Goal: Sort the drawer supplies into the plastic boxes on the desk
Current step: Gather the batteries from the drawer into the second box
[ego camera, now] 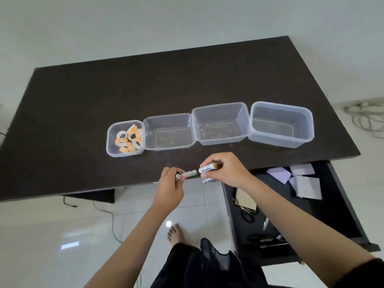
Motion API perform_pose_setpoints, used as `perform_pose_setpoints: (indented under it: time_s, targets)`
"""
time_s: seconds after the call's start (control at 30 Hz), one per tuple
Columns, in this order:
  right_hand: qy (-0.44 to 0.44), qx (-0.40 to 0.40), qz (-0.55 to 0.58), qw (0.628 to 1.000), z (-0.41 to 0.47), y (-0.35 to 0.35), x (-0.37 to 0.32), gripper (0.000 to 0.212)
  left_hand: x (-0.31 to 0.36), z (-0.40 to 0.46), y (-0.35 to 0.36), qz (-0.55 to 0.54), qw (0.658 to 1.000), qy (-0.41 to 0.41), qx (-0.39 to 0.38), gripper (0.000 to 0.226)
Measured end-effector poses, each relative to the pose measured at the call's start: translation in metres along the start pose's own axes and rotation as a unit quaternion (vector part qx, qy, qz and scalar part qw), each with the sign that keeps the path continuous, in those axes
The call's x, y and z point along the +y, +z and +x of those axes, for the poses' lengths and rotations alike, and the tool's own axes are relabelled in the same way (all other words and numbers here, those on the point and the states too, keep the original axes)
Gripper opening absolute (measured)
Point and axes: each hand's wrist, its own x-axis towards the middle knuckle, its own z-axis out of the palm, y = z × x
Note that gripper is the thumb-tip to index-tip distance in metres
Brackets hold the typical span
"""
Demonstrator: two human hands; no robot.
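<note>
Both hands were busy with batteries over the desk's (83, 100) near edge. The right hand (225, 170) pinched one white battery (207, 169) at its fingertips, with another battery (207, 180) tucked just under its fingers. The left hand (169, 182) curled round a third battery (188, 174), probably gathering a batch to drop together. Beyond the fingers sat four plastic boxes (220, 123); only the small box (124, 138) held tape rolls (129, 138). The drawer (291, 204) hung open, right of the fingers.

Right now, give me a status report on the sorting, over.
Left hand grips batteries; right hand pinches a white battery. Tape rolls sit in the smallest box; the other three boxes hold nothing. Nothing blocks them.
</note>
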Motion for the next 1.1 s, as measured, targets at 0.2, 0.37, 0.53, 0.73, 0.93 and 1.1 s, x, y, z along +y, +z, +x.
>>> perform_pose_setpoints:
  time_s: [0.2, 0.37, 0.53, 0.73, 0.93, 1.1]
  targets:
    - [-0.040, 0.070, -0.045, 0.996, 0.066, 0.067, -0.068, 0.018, -0.023, 0.049, -0.093, 0.018, 0.999, -0.003, 0.038, 0.013]
    - [0.001, 0.149, -0.116, 0.982, 0.106, 0.076, -0.087, 0.014, -0.010, 0.092, -0.115, 0.065, 0.998, -0.020, 0.003, 0.013]
    - [0.072, 0.177, -0.172, 0.966, 0.127, 0.076, -0.084, 0.011, -0.006, 0.118, -0.106, 0.066, 0.995, -0.045, -0.058, 0.011]
    - [0.080, 0.165, -0.195, 0.964, 0.133, 0.078, -0.076, 0.022, -0.007, 0.122, -0.102, 0.036, 0.996, -0.015, -0.079, 0.036]
    - [0.030, 0.182, -0.170, 0.968, 0.119, 0.073, -0.068, 0.028, -0.008, 0.112, -0.098, -0.021, 0.997, 0.029, -0.072, 0.044]
    - [-0.077, 0.213, -0.149, 0.962, 0.085, 0.066, -0.053, 0.018, 0.004, 0.092, -0.075, -0.049, 0.998, 0.043, 0.021, 0.037]
